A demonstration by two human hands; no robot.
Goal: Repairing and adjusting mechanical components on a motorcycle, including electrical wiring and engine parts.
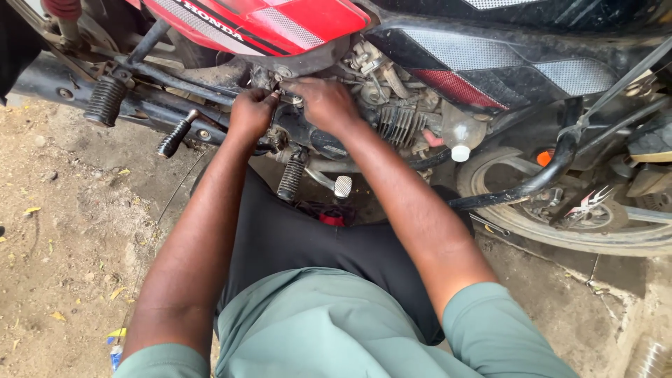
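Note:
A red and black motorcycle (pixel 448 63) stands in front of me, its engine (pixel 392 119) exposed under the red fuel tank (pixel 266 24). My left hand (pixel 250 112) is closed, its fingertips pinching a small metal part at the engine's upper left side. My right hand (pixel 325 103) lies next to it, fingers curled down onto the same spot; the two hands nearly touch. What the fingers grip is too small and covered to make out. My knees and green sleeves fill the lower view.
Rubber footpegs (pixel 105 100) and a kick lever (pixel 176 134) stick out at left. A foot peg (pixel 291 176) and brake pedal (pixel 342 186) hang below my hands. The front wheel (pixel 560 224) and black crash guard (pixel 539 178) are at right. Dirt ground (pixel 63 238) lies to the left.

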